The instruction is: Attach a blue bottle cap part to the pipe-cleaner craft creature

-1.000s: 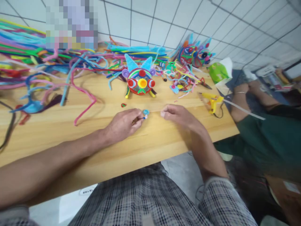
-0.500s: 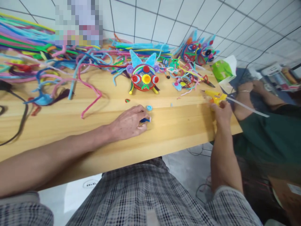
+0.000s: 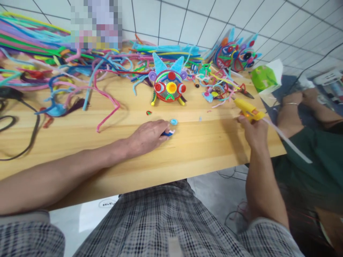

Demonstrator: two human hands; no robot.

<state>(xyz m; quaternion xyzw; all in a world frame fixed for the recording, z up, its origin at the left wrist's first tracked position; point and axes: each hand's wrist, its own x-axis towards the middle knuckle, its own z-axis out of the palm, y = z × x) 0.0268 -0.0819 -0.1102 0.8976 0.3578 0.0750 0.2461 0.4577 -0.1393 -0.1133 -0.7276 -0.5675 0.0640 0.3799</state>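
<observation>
Low over the table's front half, my left hand [image 3: 147, 137] is closed, pinching a small dark blue piece [image 3: 167, 134] with a pale tip; its exact kind I cannot make out. Just beyond the fingertips lies a light blue coiled disc [image 3: 174, 122]. My right hand [image 3: 256, 135] grips a yellow hot glue gun [image 3: 248, 108] above the table's right end, its nozzle pointing left and away. A long whitish glue stick [image 3: 291, 143] sticks out of its back. Behind the left hand stands a decorated face [image 3: 164, 93] with blue pointed ears, red eyes and a yellow nose.
Pipe cleaners [image 3: 32, 39] pile along the back left; a pink one [image 3: 109, 98] reaches forward. Two more decorated faces [image 3: 227, 55] lean at the back right, near pliers [image 3: 246, 93] and a green packet [image 3: 264, 79]. A black cable [image 3: 34, 130] lies left. Another person's arms [image 3: 292, 107] are at right.
The glue gun has tilted, so its stick now slopes more steeply down to the right. My left fingers have drawn closer together around the blue piece. The whole view has shifted slightly.
</observation>
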